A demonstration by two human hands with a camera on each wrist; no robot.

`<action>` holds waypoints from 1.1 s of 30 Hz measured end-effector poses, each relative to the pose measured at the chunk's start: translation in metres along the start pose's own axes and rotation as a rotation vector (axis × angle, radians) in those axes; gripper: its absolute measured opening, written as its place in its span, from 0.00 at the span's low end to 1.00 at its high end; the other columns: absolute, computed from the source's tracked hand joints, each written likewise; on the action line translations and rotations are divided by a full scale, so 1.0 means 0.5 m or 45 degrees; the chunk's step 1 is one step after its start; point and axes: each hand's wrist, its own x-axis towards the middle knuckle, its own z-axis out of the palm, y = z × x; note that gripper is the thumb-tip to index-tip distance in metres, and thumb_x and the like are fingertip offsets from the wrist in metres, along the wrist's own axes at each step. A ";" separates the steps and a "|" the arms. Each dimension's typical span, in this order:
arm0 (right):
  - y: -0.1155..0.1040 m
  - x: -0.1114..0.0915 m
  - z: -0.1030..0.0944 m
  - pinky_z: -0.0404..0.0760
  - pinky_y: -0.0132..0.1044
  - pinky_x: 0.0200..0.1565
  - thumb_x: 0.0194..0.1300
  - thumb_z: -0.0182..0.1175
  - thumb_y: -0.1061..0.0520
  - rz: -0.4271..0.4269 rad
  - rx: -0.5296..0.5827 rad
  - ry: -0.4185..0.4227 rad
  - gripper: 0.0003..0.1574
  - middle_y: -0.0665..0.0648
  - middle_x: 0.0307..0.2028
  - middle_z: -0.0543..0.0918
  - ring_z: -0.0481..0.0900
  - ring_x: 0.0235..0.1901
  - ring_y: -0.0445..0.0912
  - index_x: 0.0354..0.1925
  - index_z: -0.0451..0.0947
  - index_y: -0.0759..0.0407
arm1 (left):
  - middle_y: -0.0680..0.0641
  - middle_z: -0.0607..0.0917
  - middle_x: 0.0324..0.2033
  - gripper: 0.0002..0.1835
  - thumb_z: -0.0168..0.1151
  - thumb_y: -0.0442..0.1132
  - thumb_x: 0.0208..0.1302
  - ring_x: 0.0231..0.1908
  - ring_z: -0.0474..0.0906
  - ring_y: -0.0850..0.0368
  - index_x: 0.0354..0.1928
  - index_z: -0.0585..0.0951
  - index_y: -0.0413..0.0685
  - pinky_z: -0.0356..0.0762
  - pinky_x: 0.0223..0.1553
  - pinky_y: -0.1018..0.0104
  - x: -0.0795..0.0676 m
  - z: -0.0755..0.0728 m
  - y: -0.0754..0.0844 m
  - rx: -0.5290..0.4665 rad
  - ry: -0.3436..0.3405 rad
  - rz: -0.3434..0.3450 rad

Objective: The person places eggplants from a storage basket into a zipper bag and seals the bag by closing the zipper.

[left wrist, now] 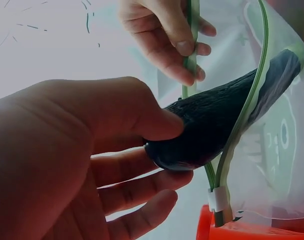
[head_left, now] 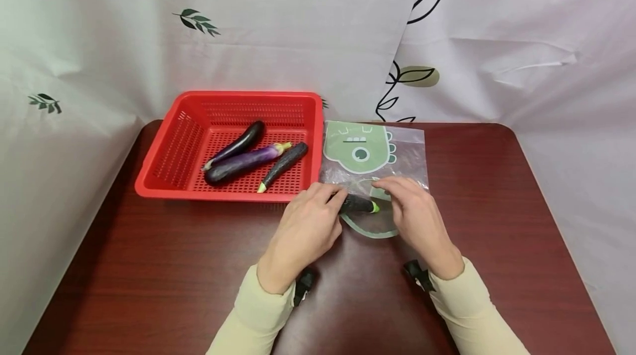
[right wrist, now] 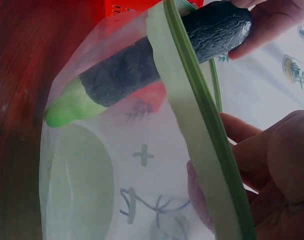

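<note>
My left hand (head_left: 308, 222) holds a dark, wrinkled eggplant (head_left: 358, 204) by its blunt end, thumb on one side and fingers beneath. Its green stem end (right wrist: 72, 105) points into a clear zip bag (head_left: 343, 145) printed with a green cartoon figure. In the right wrist view, the bag's mouth gapes around the eggplant, whose blunt end sticks out past the green zip strip (right wrist: 206, 115). My right hand (head_left: 417, 214) pinches the zip edge between thumb and fingers. A white slider (left wrist: 219, 199) sits at one end of the zip.
A red plastic basket (head_left: 228, 195) stands at the left, against the bag. Inside lie a black eggplant (head_left: 238, 145), a purple eggplant (head_left: 245, 164) and a dark wrinkled one (head_left: 284, 166). The brown table (head_left: 174, 266) backs onto a white patterned curtain (head_left: 278, 24).
</note>
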 end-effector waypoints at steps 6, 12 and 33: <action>-0.001 0.000 0.001 0.78 0.48 0.54 0.64 0.56 0.75 -0.005 0.005 0.015 0.20 0.56 0.46 0.86 0.82 0.50 0.52 0.48 0.86 0.60 | 0.47 0.84 0.48 0.22 0.65 0.32 0.54 0.47 0.79 0.50 0.54 0.84 0.42 0.78 0.47 0.58 0.002 0.008 0.002 0.009 -0.003 0.016; -0.001 0.000 0.003 0.78 0.46 0.53 0.63 0.57 0.76 -0.030 0.006 0.055 0.20 0.56 0.45 0.87 0.82 0.49 0.52 0.46 0.86 0.61 | 0.46 0.84 0.48 0.21 0.66 0.32 0.56 0.48 0.79 0.50 0.54 0.85 0.42 0.77 0.50 0.58 0.003 0.015 0.006 0.019 0.011 0.043; -0.005 -0.001 -0.001 0.78 0.47 0.53 0.64 0.55 0.76 0.024 0.031 0.046 0.21 0.56 0.47 0.86 0.82 0.50 0.51 0.49 0.86 0.60 | 0.49 0.87 0.40 0.10 0.64 0.31 0.63 0.43 0.80 0.52 0.45 0.87 0.44 0.78 0.44 0.59 0.015 0.031 0.043 0.245 0.063 0.107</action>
